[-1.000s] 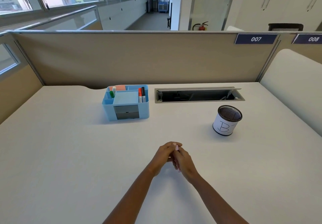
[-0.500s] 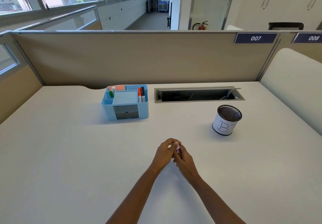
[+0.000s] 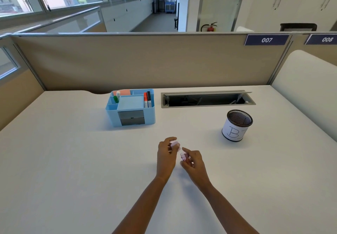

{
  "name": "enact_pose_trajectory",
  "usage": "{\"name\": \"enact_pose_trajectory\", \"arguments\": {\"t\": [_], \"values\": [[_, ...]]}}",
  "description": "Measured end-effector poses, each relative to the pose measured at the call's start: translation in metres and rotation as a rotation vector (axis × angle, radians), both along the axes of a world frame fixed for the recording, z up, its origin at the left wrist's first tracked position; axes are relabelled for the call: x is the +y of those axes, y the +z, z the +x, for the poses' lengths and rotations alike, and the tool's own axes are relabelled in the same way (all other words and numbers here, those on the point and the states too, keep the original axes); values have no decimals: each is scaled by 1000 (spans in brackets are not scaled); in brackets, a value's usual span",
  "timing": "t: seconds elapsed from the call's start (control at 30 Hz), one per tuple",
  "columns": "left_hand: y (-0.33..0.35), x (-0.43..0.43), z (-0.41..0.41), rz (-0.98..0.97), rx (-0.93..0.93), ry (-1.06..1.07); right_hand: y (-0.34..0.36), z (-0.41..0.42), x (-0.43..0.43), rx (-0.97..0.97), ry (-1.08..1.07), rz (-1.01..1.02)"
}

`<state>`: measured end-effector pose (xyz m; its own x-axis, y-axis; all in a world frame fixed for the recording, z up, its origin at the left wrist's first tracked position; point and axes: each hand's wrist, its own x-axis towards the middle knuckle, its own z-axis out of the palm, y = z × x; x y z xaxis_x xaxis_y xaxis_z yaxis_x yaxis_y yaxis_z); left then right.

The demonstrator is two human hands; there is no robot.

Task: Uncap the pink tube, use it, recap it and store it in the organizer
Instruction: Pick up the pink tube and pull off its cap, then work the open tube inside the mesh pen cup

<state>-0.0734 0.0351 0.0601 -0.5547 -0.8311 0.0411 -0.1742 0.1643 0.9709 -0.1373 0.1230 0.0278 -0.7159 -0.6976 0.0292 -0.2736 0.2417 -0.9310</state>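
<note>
My left hand (image 3: 166,156) grips a pale pink tube (image 3: 174,144) above the middle of the white desk; only the tube's upper end shows past the fingers. My right hand (image 3: 193,164) pinches a small translucent pink cap (image 3: 183,157) just right of it. Cap and tube are a short gap apart. The blue organizer (image 3: 111,114) stands further back and to the left, holding markers, a glue stick, sticky notes and a blue pad.
A black mesh cup (image 3: 236,125) with a white label stands at the right. An open cable tray slot (image 3: 207,99) lies in the desk behind it. A beige partition (image 3: 145,60) closes the back, and a white panel bounds the right side.
The two hands were pressed together around the tube; they have now pulled apart, and the cap has come off in my right hand.
</note>
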Motion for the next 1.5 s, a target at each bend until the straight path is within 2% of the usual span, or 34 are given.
{"name": "enact_pose_trajectory", "arguments": {"t": [0.1,0.33,0.53,0.83,0.9,1.03,1.3,1.5], "values": [[-6,-6,5,-105,-100,29,-1,-5,2,-31,-23,-11],[-29,-17,18,-637,-650,-207,0,-13,6,-188,-145,-103],[-42,-17,19,-758,-761,-283,0,-17,8,-261,-187,-136],[-44,-20,11,-735,-803,-277,15,-46,17,-241,-230,-250],[-38,-16,2,-663,-742,-253,26,-61,20,-200,-248,-282],[-16,1,-33,-373,-515,-209,52,-100,31,-110,-325,-318],[15,41,-112,-73,-294,-269,90,-170,54,95,-467,-208],[16,54,-158,-82,-280,-310,98,-205,63,291,-448,-23]]}}
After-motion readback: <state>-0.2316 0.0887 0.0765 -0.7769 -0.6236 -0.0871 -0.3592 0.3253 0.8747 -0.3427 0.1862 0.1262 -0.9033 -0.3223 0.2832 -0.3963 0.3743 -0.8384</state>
